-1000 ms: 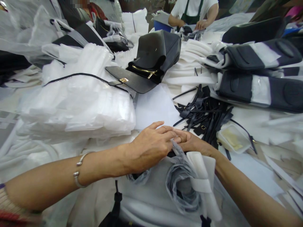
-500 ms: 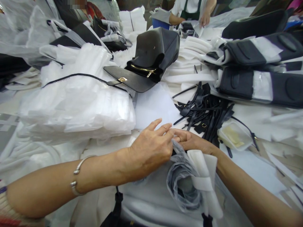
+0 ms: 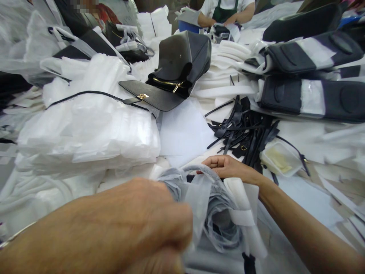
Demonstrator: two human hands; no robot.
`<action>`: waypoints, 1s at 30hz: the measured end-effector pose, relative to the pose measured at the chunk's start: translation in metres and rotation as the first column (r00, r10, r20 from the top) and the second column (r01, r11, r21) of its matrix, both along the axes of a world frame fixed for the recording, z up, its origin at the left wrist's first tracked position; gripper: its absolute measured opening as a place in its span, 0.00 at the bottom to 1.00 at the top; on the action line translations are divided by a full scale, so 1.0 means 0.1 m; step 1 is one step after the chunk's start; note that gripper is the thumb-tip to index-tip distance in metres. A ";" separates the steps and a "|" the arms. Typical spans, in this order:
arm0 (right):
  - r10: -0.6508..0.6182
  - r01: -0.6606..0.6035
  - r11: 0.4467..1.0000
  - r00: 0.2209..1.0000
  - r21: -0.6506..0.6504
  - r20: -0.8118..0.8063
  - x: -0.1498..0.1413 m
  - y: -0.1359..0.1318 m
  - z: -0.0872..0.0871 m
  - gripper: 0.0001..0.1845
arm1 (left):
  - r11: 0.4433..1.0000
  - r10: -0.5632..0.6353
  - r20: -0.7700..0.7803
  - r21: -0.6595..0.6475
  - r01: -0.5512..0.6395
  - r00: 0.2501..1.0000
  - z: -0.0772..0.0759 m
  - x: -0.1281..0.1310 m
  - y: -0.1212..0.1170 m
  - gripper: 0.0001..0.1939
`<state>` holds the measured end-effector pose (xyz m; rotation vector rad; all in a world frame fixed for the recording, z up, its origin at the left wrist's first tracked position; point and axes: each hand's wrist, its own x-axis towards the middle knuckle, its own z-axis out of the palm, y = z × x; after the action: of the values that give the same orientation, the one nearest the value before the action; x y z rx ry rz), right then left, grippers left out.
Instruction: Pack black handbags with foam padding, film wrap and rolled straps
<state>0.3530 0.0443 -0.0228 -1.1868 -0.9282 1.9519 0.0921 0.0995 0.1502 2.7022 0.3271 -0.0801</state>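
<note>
My left hand [image 3: 125, 224] is close to the camera, large and blurred, with its fingers curled. A translucent plastic strip [image 3: 196, 201] runs beside its knuckles; what the fingers grip is hidden. My right hand [image 3: 225, 167] reaches to the far side of a handle wrapped in grey plastic [image 3: 211, 171], fingers bent against it. The handle belongs to a plastic-covered bag [image 3: 199, 262], mostly hidden by my left hand. On the bag sit a wrapped coil [image 3: 222, 222] and a white foam roll [image 3: 242, 217] with a band around it.
Ahead lies a black handbag [image 3: 185, 57] with its flap open. White foam sheets [image 3: 94, 129] are stacked at left. Black straps [image 3: 242, 129] and a plastic tub [image 3: 281, 158] lie at right, below black bags [image 3: 313, 99]. A co-worker [image 3: 225, 15] stands across the table.
My left hand has left the handle and moved toward the camera and down-left, its fingers now curled. My right hand has stayed by the handle. The co-worker's hands have come together.
</note>
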 end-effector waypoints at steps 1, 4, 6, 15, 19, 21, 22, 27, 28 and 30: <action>0.004 -0.003 1.000 1.000 -0.009 0.026 0.00 0.00 0.00 0.22 | 0.999 -0.034 0.005 -0.027 0.034 0.999 0.02 -0.01 0.01 0.11; 0.007 -0.005 0.999 0.997 -0.032 0.074 -0.01 -0.01 0.01 0.22 | 0.993 0.117 0.080 0.027 -0.119 0.990 -0.13 0.14 0.12 0.27; 0.007 -0.003 0.999 0.997 -0.041 0.082 -0.01 -0.02 0.03 0.23 | 0.971 0.231 0.042 0.059 -0.233 0.972 -0.37 0.32 0.24 0.39; -0.163 0.165 0.986 0.978 -0.003 0.132 -0.06 0.00 0.03 0.23 | 0.931 -0.032 -0.466 -0.335 -0.143 0.884 -0.92 0.65 0.50 0.39; -0.312 0.318 0.948 0.938 -0.017 0.152 0.05 -0.05 0.08 0.21 | 0.910 0.045 -0.426 -0.355 -0.212 0.904 -0.93 0.60 0.47 0.42; -0.450 0.456 0.890 0.882 -0.007 0.141 0.16 -0.18 0.13 0.19 | 0.916 0.091 -0.394 -0.327 -0.232 0.915 -0.93 0.56 0.45 0.44; -0.502 0.506 0.863 0.856 -0.001 0.125 0.21 -0.27 0.16 0.18 | 0.919 0.100 -0.379 -0.320 -0.231 0.920 -0.94 0.54 0.44 0.44; -0.430 0.432 0.899 0.902 -0.066 0.046 0.29 -0.81 0.23 0.28 | 0.901 0.108 -0.343 -0.364 -0.238 0.933 -0.96 0.46 0.44 0.43; -0.387 0.388 0.919 0.921 -0.069 0.038 0.26 -0.90 0.24 0.31 | 0.891 0.110 -0.332 -0.384 -0.241 0.937 -0.97 0.44 0.45 0.43; -0.307 0.308 0.950 0.951 -0.043 0.028 0.16 -1.01 0.27 0.33 | 0.876 0.120 -0.301 -0.417 -0.243 0.946 -0.98 0.42 0.45 0.42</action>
<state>0.3693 -0.0570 0.0047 -1.2960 -0.6640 1.7200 0.1339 0.1449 0.0525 2.1864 0.5683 -0.4158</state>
